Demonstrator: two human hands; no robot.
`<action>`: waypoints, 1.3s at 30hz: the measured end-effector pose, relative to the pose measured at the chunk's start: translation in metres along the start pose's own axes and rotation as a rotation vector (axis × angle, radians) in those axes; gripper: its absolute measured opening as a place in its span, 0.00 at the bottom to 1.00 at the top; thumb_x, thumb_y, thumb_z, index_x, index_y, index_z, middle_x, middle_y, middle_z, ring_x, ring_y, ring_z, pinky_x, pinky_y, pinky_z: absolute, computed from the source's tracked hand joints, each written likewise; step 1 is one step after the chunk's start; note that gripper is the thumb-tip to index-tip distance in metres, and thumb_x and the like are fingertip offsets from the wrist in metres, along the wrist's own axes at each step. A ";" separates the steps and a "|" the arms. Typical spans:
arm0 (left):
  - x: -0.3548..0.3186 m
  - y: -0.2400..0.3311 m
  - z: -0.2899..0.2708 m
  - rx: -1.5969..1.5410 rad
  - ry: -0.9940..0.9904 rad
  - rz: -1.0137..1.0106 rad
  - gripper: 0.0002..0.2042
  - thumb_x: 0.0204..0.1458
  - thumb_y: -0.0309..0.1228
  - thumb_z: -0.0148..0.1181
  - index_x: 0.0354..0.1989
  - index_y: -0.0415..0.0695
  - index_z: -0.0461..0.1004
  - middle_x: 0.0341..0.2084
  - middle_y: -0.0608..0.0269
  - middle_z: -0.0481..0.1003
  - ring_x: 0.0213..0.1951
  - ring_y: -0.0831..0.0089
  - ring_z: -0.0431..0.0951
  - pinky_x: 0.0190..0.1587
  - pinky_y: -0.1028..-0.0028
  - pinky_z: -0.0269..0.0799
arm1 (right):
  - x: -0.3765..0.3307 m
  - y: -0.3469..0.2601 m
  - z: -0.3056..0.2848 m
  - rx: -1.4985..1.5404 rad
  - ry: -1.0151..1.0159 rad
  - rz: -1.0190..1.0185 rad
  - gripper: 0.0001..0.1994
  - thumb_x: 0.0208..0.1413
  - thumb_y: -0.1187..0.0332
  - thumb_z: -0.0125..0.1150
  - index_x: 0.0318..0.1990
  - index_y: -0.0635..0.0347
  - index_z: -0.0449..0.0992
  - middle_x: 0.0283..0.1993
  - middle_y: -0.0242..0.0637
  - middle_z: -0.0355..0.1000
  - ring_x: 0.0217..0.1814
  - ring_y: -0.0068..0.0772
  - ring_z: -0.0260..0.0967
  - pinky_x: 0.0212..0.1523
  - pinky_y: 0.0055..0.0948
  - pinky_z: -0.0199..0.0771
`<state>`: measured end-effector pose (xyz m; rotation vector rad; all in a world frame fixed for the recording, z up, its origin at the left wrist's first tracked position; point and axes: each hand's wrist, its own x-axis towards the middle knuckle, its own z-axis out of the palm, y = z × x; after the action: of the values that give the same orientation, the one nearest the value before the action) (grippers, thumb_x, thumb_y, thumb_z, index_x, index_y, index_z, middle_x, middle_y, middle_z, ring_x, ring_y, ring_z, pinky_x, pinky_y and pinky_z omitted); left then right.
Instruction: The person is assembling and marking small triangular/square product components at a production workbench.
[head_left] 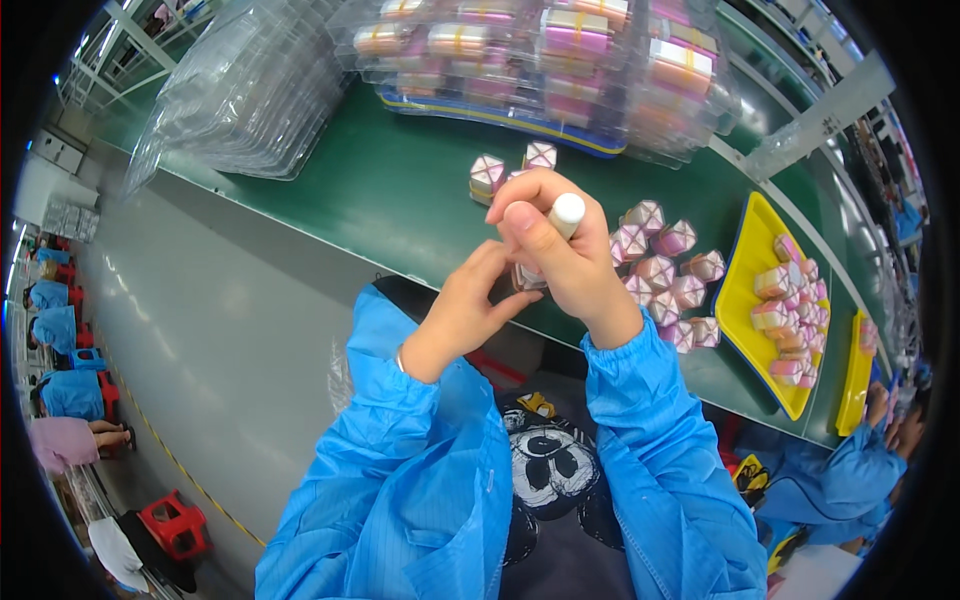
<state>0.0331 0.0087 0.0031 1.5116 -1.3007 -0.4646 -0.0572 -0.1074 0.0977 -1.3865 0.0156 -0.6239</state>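
Note:
My right hand point(568, 262) is wrapped round a white-capped pen-like stick point(567, 212), its cap pointing up and away. Just left of it and lower, my left hand point(462, 312) pinches a small pink-and-white block point(527, 279) at the table's near edge. Most of that block is hidden by my fingers. Beyond my hands stand a few like blocks point(487, 174) with crossed lines on their top ends. To the right of my right hand, several more pink-and-white blocks point(657, 272) are grouped on the green table point(400, 210).
A yellow tray point(745, 290) holding several blocks lies at the right, with another yellow tray point(857, 375) beyond it. Stacked clear plastic trays point(245, 90) stand at the far left. Filled clear trays point(460, 60) rest on a blue tray point(500, 113). A co-worker's blue sleeve point(830, 480) shows at the lower right.

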 end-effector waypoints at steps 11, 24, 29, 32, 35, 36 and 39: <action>0.002 0.005 -0.001 -0.061 0.016 0.005 0.23 0.48 0.27 0.69 0.53 0.40 0.70 0.45 0.52 0.73 0.46 0.55 0.78 0.49 0.65 0.75 | -0.001 0.017 -0.003 -0.048 0.015 -0.021 0.14 0.63 0.66 0.58 0.24 0.58 0.66 0.21 0.23 0.60 0.23 0.13 0.52 0.21 0.21 0.52; 0.001 0.005 -0.002 -0.025 0.007 0.005 0.23 0.49 0.27 0.68 0.54 0.40 0.70 0.48 0.52 0.73 0.48 0.56 0.77 0.50 0.65 0.74 | -0.005 0.026 -0.006 -0.137 -0.003 -0.070 0.16 0.66 0.66 0.53 0.24 0.58 0.65 0.21 0.28 0.66 0.21 0.13 0.56 0.19 0.19 0.54; 0.003 0.003 -0.001 -0.034 0.002 0.034 0.23 0.49 0.27 0.69 0.53 0.39 0.70 0.46 0.53 0.74 0.47 0.57 0.77 0.49 0.66 0.74 | -0.004 0.027 -0.008 -0.095 0.016 -0.099 0.15 0.65 0.66 0.54 0.24 0.57 0.66 0.23 0.28 0.65 0.21 0.13 0.55 0.20 0.20 0.53; 0.000 -0.007 0.002 -0.174 -0.029 -0.092 0.22 0.49 0.27 0.69 0.52 0.38 0.71 0.45 0.55 0.75 0.48 0.64 0.77 0.49 0.68 0.74 | -0.006 0.016 -0.009 0.155 0.078 -0.232 0.09 0.63 0.67 0.57 0.31 0.56 0.68 0.28 0.28 0.66 0.21 0.12 0.56 0.19 0.20 0.54; 0.000 -0.010 -0.003 -0.340 -0.089 -0.165 0.21 0.54 0.30 0.64 0.55 0.39 0.69 0.48 0.56 0.76 0.50 0.70 0.77 0.51 0.71 0.73 | -0.010 -0.019 -0.028 0.148 0.255 -0.381 0.10 0.66 0.65 0.51 0.32 0.57 0.65 0.28 0.32 0.67 0.19 0.12 0.56 0.16 0.16 0.52; 0.000 -0.008 -0.005 -0.383 -0.109 -0.164 0.20 0.57 0.31 0.62 0.57 0.40 0.68 0.49 0.56 0.76 0.50 0.72 0.76 0.52 0.72 0.72 | -0.015 -0.032 -0.033 0.073 0.286 -0.378 0.09 0.66 0.67 0.52 0.31 0.57 0.66 0.28 0.32 0.66 0.19 0.12 0.55 0.15 0.16 0.51; 0.001 0.009 -0.002 -0.767 -0.084 -0.242 0.22 0.62 0.40 0.56 0.60 0.42 0.64 0.48 0.58 0.76 0.49 0.73 0.76 0.50 0.73 0.72 | -0.029 -0.068 -0.038 -0.113 0.407 -0.097 0.07 0.63 0.68 0.58 0.33 0.59 0.72 0.23 0.27 0.65 0.20 0.10 0.56 0.17 0.16 0.50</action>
<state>0.0310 0.0104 0.0118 0.9959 -0.8428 -1.0542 -0.1229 -0.1326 0.1421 -1.3533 0.3146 -0.9906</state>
